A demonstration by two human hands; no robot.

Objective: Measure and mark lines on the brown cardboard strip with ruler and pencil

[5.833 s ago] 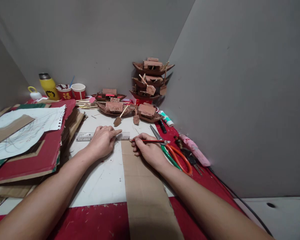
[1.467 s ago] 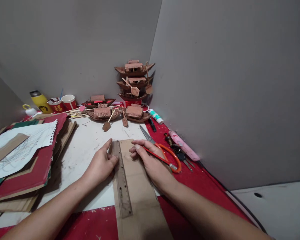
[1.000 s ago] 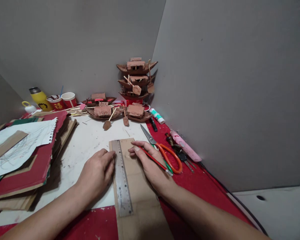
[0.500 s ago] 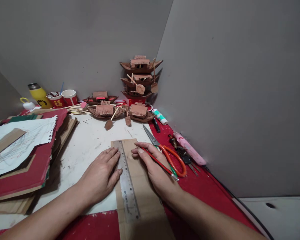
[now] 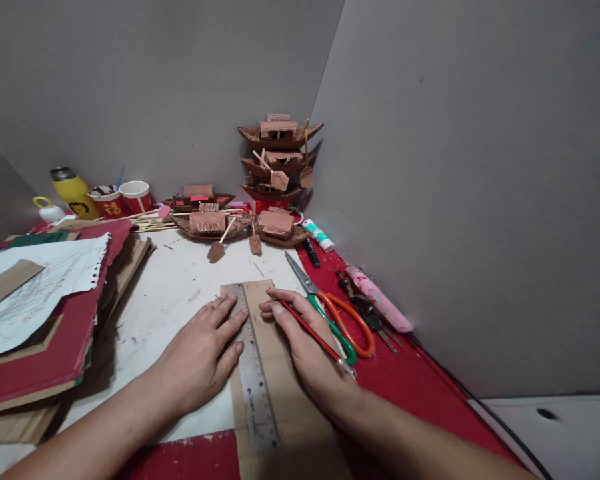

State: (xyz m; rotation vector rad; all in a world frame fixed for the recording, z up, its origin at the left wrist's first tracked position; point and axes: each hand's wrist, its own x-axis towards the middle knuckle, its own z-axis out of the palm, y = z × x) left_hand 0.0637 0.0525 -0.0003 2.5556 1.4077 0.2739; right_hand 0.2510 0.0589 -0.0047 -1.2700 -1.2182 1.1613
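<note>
A metal ruler (image 5: 256,393) lies lengthwise on a strip of brown cardboard (image 5: 300,420). My left hand (image 5: 200,353) rests with spread fingers on the ruler's left edge and the cardboard. Between the fingers of my right hand (image 5: 307,347) is a red pencil (image 5: 310,330), its upper end slanting back over the hand. This hand is over the right side of the cardboard, near its far end. Scissors (image 5: 337,307) with orange and green handles lie just right of my right hand.
Model boats (image 5: 280,133) are stacked at the back, with more boats (image 5: 207,223) and small paddles before them. Cardboard sheets (image 5: 93,300) and paper lie left. Cups (image 5: 136,197), a yellow bottle (image 5: 75,193), a glue tube (image 5: 320,235) and a pink tool (image 5: 380,300) line the walls.
My left fingers have shifted slightly to the right over the ruler. My right hand and the pencil have moved a little, showing more of the green scissor handle. The view has shifted slightly.
</note>
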